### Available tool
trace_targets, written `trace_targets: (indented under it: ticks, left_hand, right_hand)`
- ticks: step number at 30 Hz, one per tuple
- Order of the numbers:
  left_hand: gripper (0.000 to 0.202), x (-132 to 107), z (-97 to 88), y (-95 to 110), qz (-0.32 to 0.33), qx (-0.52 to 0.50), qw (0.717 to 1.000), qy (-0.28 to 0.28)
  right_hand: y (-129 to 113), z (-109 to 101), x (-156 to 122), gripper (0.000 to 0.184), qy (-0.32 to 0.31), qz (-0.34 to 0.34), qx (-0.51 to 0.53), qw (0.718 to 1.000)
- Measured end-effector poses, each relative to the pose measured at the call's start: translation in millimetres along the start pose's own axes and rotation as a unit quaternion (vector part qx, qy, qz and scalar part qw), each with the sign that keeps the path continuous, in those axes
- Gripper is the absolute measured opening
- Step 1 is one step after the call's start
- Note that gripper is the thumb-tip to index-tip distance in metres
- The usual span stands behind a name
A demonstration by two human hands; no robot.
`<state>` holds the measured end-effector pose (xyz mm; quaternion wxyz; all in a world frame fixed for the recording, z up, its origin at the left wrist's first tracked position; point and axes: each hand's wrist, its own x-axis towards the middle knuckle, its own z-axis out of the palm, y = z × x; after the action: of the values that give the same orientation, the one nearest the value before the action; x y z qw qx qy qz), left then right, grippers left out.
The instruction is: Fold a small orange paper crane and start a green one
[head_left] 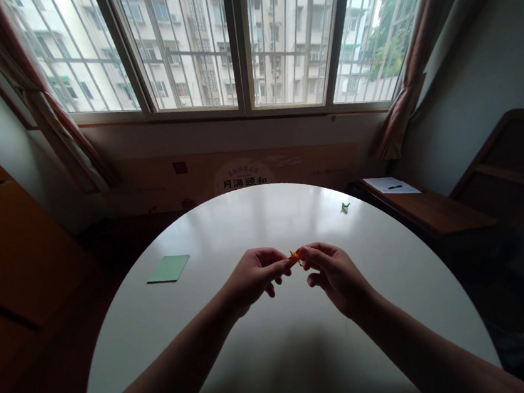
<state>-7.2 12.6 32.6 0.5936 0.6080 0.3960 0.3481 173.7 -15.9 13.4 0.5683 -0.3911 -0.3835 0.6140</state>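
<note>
Both my hands meet over the middle of a round white table [222,346]. My left hand [252,278] and my right hand [334,273] pinch a tiny folded orange paper piece [294,256] between their fingertips, a little above the tabletop. Most of the orange piece is hidden by my fingers. A flat green sheet of paper [168,268] lies on the table to the left of my left hand. A small green folded paper piece [345,207] rests on the far right part of the table.
A low brown wooden side table [434,208] stands to the right with a white printed sheet [391,185] and a pen on it. Wooden furniture flanks both sides. A barred window with curtains fills the wall behind the table.
</note>
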Motion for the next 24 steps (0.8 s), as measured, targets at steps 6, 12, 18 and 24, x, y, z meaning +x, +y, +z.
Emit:
trace_targets:
  ticks: [6,12,18,24]
  left_hand:
    - [0.03,0.3,-0.8,0.0,0.0,0.002,1.0,-0.006]
    - [0.033,0.5,1.2,0.2,-0.015,-0.012,1.0,0.005]
    - [0.033,2.2,1.4,-2.4,-0.071,-0.055,0.995,0.039]
    - [0.034,2.6,2.4,-3.2,-0.092,-0.053,0.994,0.038]
  right_hand:
    - [-2.6,1.4,-0.3,0.024,0.0,0.023,0.022,0.999]
    - [-1.4,0.3,2.5,0.026,-0.01,0.064,0.043,0.997]
    - [4.0,-6.7,8.6,0.035,0.016,0.071,0.019,0.997]
    - [5.1,-6.2,8.4,0.038,0.0,0.072,-0.015,0.997]
